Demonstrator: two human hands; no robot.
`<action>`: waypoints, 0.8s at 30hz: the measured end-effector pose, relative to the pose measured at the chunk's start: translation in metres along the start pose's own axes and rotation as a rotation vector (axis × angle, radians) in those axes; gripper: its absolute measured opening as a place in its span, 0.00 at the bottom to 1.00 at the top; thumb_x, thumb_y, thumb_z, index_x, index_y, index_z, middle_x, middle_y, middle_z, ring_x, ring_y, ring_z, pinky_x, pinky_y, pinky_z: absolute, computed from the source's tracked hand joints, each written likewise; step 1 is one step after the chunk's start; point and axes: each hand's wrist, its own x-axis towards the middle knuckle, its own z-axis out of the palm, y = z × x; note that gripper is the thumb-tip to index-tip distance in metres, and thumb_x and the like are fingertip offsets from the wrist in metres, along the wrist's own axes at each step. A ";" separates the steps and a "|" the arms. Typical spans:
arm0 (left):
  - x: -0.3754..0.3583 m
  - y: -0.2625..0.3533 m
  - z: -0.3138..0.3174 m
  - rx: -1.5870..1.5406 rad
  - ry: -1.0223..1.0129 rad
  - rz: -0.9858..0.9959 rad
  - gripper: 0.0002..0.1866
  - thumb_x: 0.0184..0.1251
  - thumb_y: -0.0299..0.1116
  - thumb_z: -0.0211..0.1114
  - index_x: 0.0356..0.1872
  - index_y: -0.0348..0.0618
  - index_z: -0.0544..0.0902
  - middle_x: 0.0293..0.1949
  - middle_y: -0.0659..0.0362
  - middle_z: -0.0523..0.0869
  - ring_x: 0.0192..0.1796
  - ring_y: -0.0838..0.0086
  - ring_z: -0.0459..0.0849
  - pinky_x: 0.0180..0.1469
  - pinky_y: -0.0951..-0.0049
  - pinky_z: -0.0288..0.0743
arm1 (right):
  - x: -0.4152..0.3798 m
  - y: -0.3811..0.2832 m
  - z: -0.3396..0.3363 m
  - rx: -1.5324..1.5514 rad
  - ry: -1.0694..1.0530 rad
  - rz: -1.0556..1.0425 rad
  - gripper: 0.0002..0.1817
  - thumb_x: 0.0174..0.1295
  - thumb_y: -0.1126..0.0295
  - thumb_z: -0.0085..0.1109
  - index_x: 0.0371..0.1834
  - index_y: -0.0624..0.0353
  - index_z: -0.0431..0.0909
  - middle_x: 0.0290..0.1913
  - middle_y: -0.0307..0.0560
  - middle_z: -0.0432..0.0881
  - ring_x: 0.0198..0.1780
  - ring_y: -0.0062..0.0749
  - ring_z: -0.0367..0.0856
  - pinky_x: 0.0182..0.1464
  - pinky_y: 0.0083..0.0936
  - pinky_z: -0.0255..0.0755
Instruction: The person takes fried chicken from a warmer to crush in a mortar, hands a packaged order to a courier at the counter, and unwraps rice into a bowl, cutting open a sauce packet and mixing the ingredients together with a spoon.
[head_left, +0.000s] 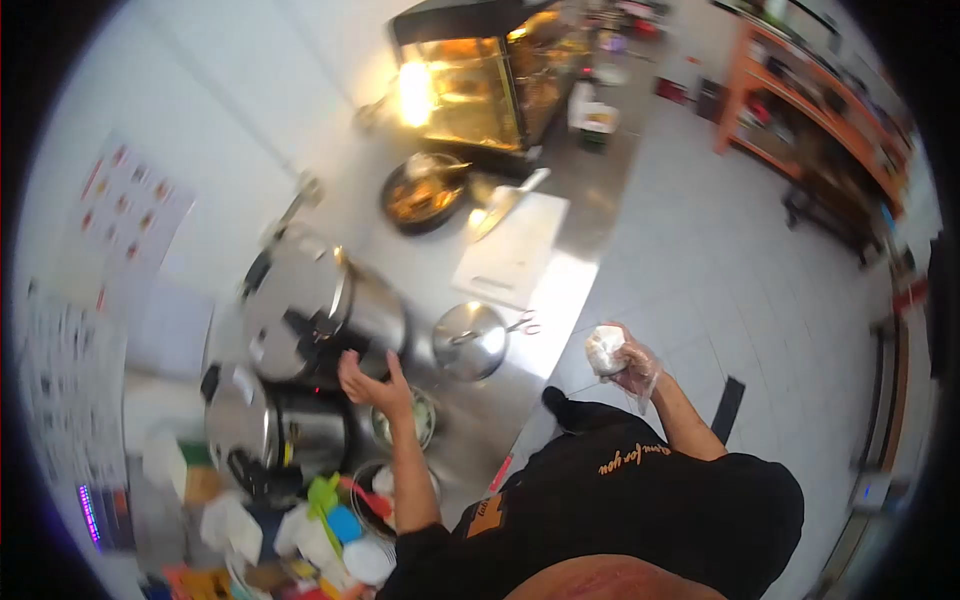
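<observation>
My left hand (375, 386) is bare, its fingers spread, beside the large silver pressure cooker (376, 310) and just above a round bowl (420, 420) with pale green and white contents. Nothing shows in it. My right hand (636, 370) wears a clear plastic glove and is closed around a white rounded item (606, 350), too blurred to name, over the floor right of the counter. A lidded silver pot (470, 341) stands right of the cooker, with scissors (526, 322) beside it.
A second pressure cooker (310, 432) stands at the left. Behind are a white cutting board (530, 250) with a knife (512, 203), a dark pan of food (422, 200) and a lit display case (460, 95). An orange shelf (800, 95) stands far right.
</observation>
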 end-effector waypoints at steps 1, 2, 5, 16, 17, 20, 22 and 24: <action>-0.029 0.027 0.007 -0.131 -0.225 -0.080 0.32 0.60 0.43 0.72 0.61 0.35 0.73 0.59 0.50 0.76 0.65 0.52 0.70 0.66 0.50 0.59 | -0.009 -0.002 -0.005 0.037 0.014 -0.060 0.45 0.51 0.56 0.72 0.72 0.43 0.57 0.58 0.48 0.74 0.48 0.41 0.79 0.41 0.36 0.77; -0.070 0.040 0.034 -0.426 -0.333 -0.081 0.30 0.60 0.41 0.72 0.59 0.35 0.75 0.58 0.49 0.76 0.67 0.53 0.69 0.67 0.50 0.57 | -0.017 -0.005 -0.014 0.014 0.012 -0.097 0.45 0.51 0.57 0.72 0.72 0.43 0.57 0.58 0.48 0.74 0.49 0.41 0.79 0.41 0.35 0.77; -0.098 0.194 0.030 -0.643 -0.859 0.272 0.27 0.61 0.43 0.71 0.61 0.48 0.77 0.63 0.49 0.74 0.69 0.57 0.67 0.70 0.52 0.53 | -0.045 -0.024 -0.049 -0.119 0.030 -0.137 0.45 0.51 0.57 0.72 0.72 0.44 0.58 0.58 0.47 0.75 0.51 0.39 0.79 0.41 0.33 0.78; -0.135 0.555 0.120 -0.777 -1.051 0.941 0.15 0.65 0.47 0.66 0.50 0.57 0.83 0.59 0.68 0.78 0.67 0.68 0.70 0.67 0.37 0.45 | -0.139 -0.174 -0.228 0.128 0.027 -0.248 0.34 0.59 0.58 0.61 0.70 0.42 0.62 0.55 0.41 0.75 0.50 0.32 0.81 0.44 0.32 0.81; -0.139 0.577 0.129 -0.790 -1.072 0.959 0.14 0.65 0.47 0.66 0.48 0.57 0.83 0.59 0.68 0.78 0.66 0.68 0.71 0.67 0.37 0.45 | -0.149 -0.188 -0.243 0.144 0.042 -0.251 0.33 0.59 0.60 0.60 0.70 0.43 0.62 0.55 0.42 0.75 0.51 0.32 0.80 0.44 0.33 0.81; -0.149 0.638 0.157 -0.864 -1.130 0.938 0.09 0.65 0.43 0.67 0.42 0.57 0.83 0.55 0.69 0.80 0.64 0.69 0.73 0.66 0.37 0.45 | -0.165 -0.232 -0.277 0.211 0.152 -0.229 0.33 0.59 0.65 0.58 0.70 0.45 0.61 0.56 0.42 0.74 0.51 0.33 0.80 0.45 0.36 0.80; -0.153 0.669 0.181 -0.900 -1.133 0.913 0.08 0.65 0.41 0.67 0.41 0.56 0.83 0.54 0.70 0.80 0.64 0.70 0.73 0.66 0.35 0.45 | -0.161 -0.253 -0.309 0.261 0.097 -0.220 0.34 0.58 0.67 0.58 0.71 0.45 0.60 0.58 0.44 0.72 0.50 0.34 0.79 0.44 0.37 0.79; -0.154 0.703 0.212 -0.926 -1.134 0.895 0.07 0.65 0.39 0.67 0.41 0.55 0.84 0.50 0.70 0.82 0.62 0.71 0.74 0.66 0.36 0.46 | -0.151 -0.285 -0.337 0.284 0.034 -0.238 0.35 0.58 0.68 0.58 0.72 0.44 0.59 0.58 0.44 0.72 0.51 0.34 0.79 0.44 0.36 0.79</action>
